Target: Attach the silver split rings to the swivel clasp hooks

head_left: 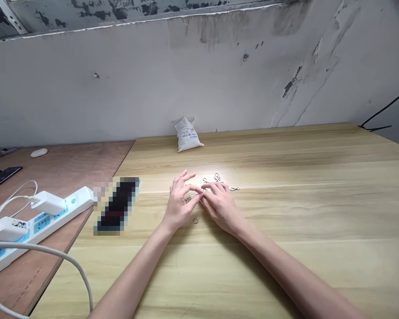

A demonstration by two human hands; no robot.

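My left hand [179, 201] pinches with thumb and forefinger, its other fingers raised and spread. The bent fingers of my right hand [221, 206] meet them at the tips. What they hold between them is too small and covered to make out; a bit of metal glints there. Beside the left palm lie several small metal rings [188, 198], partly hidden by the hand. A single split ring [195, 220] rests nearer to me, below the hands. Beyond the right hand is a small pile of silvery swivel clasps [217, 177], and one clasp [234, 188] lies apart to its right.
A white plastic package [188, 135] stands at the back of the wooden table [302, 199] by the wall. On the left are a blurred-out dark flat object [118, 206], a white power strip [78, 199] with chargers and cables, and a white oval case [39, 153].
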